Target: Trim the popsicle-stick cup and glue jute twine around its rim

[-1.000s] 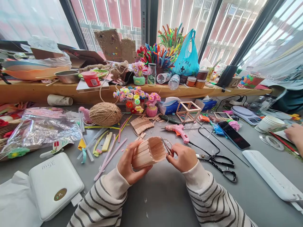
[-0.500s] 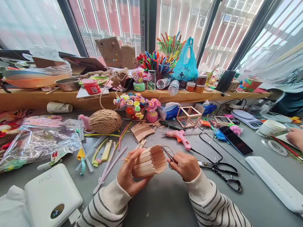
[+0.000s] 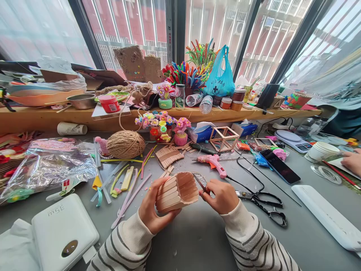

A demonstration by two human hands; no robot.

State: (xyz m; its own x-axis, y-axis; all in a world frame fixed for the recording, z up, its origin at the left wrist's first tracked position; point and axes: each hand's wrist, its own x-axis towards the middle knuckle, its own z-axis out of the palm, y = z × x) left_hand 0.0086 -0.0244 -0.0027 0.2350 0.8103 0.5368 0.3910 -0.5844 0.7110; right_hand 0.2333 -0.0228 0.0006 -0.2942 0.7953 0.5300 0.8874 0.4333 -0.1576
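Observation:
My left hand (image 3: pixel 153 209) is wrapped round a small cup-shaped basket of flat wooden sticks (image 3: pixel 177 191), held on its side above the grey table (image 3: pixel 197 233) with its mouth turned up and right. My right hand (image 3: pixel 221 195) is closed on small metal snips (image 3: pixel 200 182), whose tips touch the basket's rim. Both sleeves are cream with dark stripes.
A pink glue gun (image 3: pixel 214 162), black scissors (image 3: pixel 262 205), a phone (image 3: pixel 279 171), a twine ball (image 3: pixel 125 144), loose sticks (image 3: pixel 169 155), a stick cube (image 3: pixel 224 138) and a white box (image 3: pixel 63 229) lie about. Another person's hand (image 3: pixel 351 160) rests at far right. A cluttered wooden shelf (image 3: pixel 42 113) runs behind.
The basket has turned a little in my left hand and sits slightly lower. The snips stay at its rim. The view shifted slightly.

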